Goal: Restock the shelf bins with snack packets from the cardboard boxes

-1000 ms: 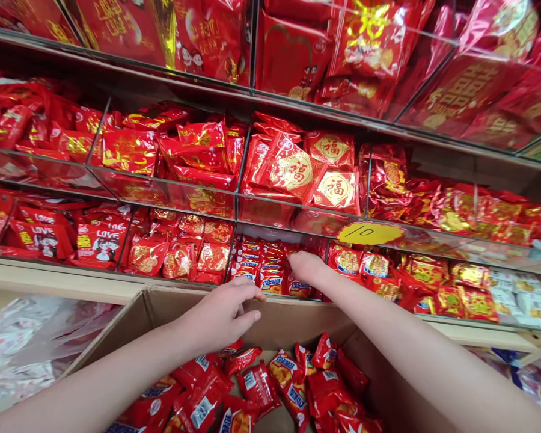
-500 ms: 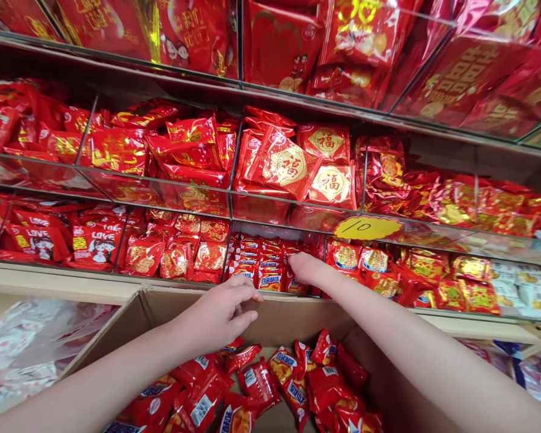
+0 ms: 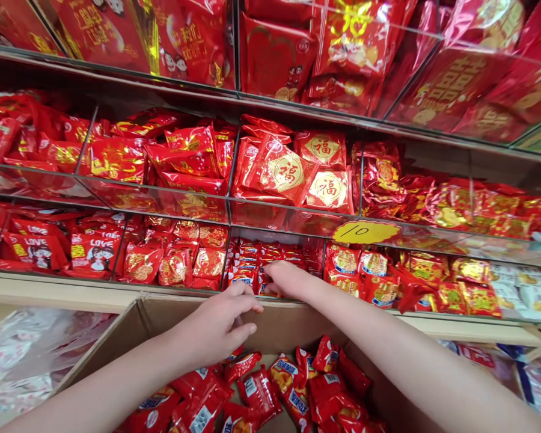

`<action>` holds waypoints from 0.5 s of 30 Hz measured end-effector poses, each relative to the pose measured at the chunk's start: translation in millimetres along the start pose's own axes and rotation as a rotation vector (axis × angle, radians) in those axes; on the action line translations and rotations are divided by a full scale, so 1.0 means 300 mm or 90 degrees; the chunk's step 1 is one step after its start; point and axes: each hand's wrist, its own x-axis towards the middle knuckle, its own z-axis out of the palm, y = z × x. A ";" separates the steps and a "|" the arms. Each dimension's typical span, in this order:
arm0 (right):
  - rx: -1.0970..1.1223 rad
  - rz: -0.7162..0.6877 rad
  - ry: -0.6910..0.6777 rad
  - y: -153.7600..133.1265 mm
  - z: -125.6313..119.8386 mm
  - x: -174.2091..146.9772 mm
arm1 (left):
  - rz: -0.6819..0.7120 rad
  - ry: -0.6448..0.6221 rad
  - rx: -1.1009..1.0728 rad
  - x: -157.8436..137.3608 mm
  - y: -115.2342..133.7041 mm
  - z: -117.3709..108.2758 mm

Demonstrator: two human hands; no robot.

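Observation:
My right hand [image 3: 291,279] reaches into a bottom-shelf compartment, its bent fingers touching the rows of small red snack packets [image 3: 244,273] there. I see no packet lifted in it; its fingertips are partly hidden against the rows. My left hand [image 3: 228,319] hovers over the back rim of an open cardboard box [image 3: 162,313], just in front of the same compartment. Its fingers are loosely curved and apart, with nothing in them. Inside the box, beneath my hands, loose red snack packets [image 3: 258,388] with blue-and-white lettering lie in a jumbled heap.
Clear dividers split the shelves into compartments of red and gold packets [image 3: 282,171]. A yellow price tag [image 3: 365,231] marked 10 hangs on the shelf edge above my right forearm. Clear plastic bags [image 3: 22,355] lie below the shelf at left.
My right hand has moved left along the rows, from the compartment's right part towards its middle. My left hand has stayed almost in place. The view has tilted up slightly.

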 end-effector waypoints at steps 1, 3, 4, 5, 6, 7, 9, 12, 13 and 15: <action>0.008 -0.002 0.008 0.000 0.014 0.016 | 0.006 -0.008 0.005 -0.002 0.002 -0.002; 0.021 0.005 0.030 0.005 0.026 0.035 | 0.022 -0.016 0.027 -0.006 0.008 -0.005; 0.027 0.006 0.042 0.008 0.022 0.031 | 0.032 -0.013 0.040 -0.008 0.012 -0.007; 0.034 0.005 0.054 0.009 0.012 0.017 | 0.041 -0.009 0.053 -0.010 0.017 -0.007; 0.039 0.004 0.066 0.007 -0.002 -0.010 | 0.050 -0.010 0.063 -0.012 0.021 -0.005; 0.044 0.001 0.085 -0.001 -0.017 -0.048 | 0.059 -0.017 0.074 -0.014 0.025 -0.002; 0.054 -0.018 0.130 -0.036 -0.037 -0.147 | 0.061 -0.067 0.098 -0.024 0.028 0.009; 0.069 -0.135 0.140 -0.133 0.009 -0.294 | -0.011 -0.208 0.149 -0.048 0.021 0.035; 0.065 -0.190 0.084 -0.172 0.049 -0.328 | -0.058 -0.257 0.162 -0.058 0.017 0.044; 0.069 -0.329 -0.044 -0.247 0.157 -0.364 | -0.146 -0.289 0.156 -0.074 0.009 0.058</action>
